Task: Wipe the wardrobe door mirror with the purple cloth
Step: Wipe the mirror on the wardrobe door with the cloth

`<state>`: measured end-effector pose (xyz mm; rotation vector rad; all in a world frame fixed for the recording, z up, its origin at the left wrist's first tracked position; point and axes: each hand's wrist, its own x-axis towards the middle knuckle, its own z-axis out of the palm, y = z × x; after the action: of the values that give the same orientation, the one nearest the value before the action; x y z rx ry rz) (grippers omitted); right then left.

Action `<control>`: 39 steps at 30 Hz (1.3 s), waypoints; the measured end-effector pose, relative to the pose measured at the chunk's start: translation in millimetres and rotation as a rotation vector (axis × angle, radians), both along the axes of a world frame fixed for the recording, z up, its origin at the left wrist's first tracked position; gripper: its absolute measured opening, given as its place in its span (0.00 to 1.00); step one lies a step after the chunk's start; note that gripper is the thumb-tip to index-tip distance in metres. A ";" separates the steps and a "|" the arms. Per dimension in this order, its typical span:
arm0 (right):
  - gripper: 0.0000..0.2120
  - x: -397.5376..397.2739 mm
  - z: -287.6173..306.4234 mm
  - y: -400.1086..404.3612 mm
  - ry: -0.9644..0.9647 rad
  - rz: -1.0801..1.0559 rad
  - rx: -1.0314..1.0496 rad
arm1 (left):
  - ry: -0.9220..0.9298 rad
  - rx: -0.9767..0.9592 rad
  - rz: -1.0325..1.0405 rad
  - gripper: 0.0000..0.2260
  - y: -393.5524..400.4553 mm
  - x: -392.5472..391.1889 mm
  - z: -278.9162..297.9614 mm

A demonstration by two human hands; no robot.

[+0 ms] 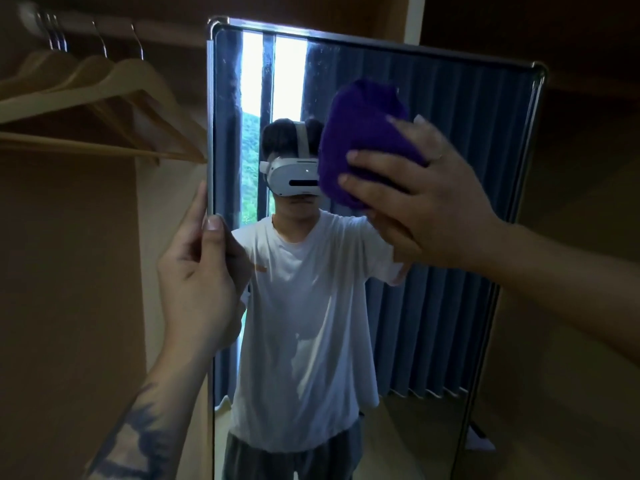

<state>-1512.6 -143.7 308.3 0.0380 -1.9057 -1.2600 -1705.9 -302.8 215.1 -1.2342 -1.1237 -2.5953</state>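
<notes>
The tall wardrobe door mirror (pixel 450 306) with a thin metal frame fills the middle of the head view. A bunched purple cloth (pixel 360 133) lies flat against the upper glass. My right hand (pixel 426 206) presses on the cloth with fingers spread straight over its lower right part. My left hand (pixel 201 271) grips the mirror's left edge at mid height, thumb on the glass and fingers behind the frame. The glass reflects a person in a white shirt and blue curtains.
Several wooden hangers (pixel 104 98) hang from a rail at the upper left, their tips close to the mirror's left edge. Brown wardrobe panels (pixel 69 306) stand left of the mirror, and a dark panel (pixel 571 168) lies to its right.
</notes>
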 end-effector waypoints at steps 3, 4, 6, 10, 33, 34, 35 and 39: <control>0.17 4.3 -25.9 1.5 -0.179 0.021 0.046 | -0.015 0.013 0.012 0.20 0.6 -2.5 0.3; 0.16 7.3 -24.8 2.3 -0.230 0.024 0.062 | -0.024 0.015 0.014 0.20 2.2 -4.4 -0.6; 0.17 15.1 -8.2 5.8 -0.231 0.002 0.098 | -0.039 0.023 0.013 0.19 3.0 -5.1 -1.4; 0.20 24.8 6.8 16.2 0.043 -0.056 -0.030 | -0.032 0.026 0.008 0.19 1.1 -1.8 -1.3; 0.21 39.6 11.4 21.0 0.010 -0.062 -0.007 | -0.011 0.011 0.030 0.20 1.2 2.1 1.2; 0.21 39.7 -0.8 22.0 0.033 -0.049 -0.029 | -0.010 0.007 0.029 0.20 0.9 1.3 0.5; 0.21 39.7 -15.2 23.4 0.009 -0.038 -0.030 | -0.006 0.002 0.029 0.20 0.3 0.4 -0.1; 0.25 53.0 -27.2 28.6 -0.258 -0.044 0.073 | 0.016 -0.012 0.060 0.20 -3.1 1.2 0.2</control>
<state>-1459.6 -115.1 281.1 0.2063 -2.0877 -1.4099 -1704.7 -305.9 215.3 -1.2020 -1.1561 -2.5350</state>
